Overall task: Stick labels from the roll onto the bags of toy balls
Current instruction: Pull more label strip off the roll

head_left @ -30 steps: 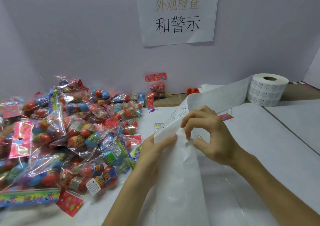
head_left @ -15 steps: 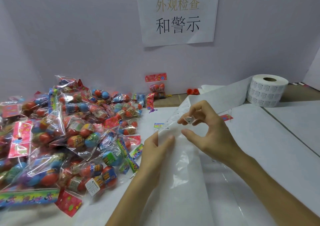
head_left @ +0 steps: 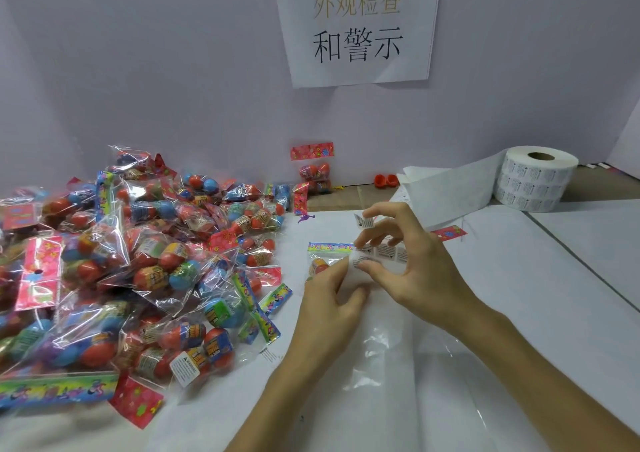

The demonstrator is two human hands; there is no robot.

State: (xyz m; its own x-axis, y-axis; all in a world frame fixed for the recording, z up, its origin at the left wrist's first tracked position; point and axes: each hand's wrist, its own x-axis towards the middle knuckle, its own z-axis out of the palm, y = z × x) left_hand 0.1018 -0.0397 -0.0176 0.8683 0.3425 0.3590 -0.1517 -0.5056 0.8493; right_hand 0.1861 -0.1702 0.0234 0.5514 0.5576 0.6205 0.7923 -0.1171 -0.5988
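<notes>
In the head view, a single label (head_left: 364, 222) is pinched at the tips of the right hand (head_left: 412, 268), while the left hand (head_left: 332, 299) is pressed flat, gripping nothing, on the backing strip that runs to the roll (head_left: 535, 178) at the far right. One bag (head_left: 325, 259) lies just beyond the left hand, and only one bag in the large pile (head_left: 131, 271) at the left is seen to bear a white label, so most of the task is judged outstanding. The bag is largely hidden by the hands, the label print cannot be read, and the pile is cut off at the left edge.
</notes>
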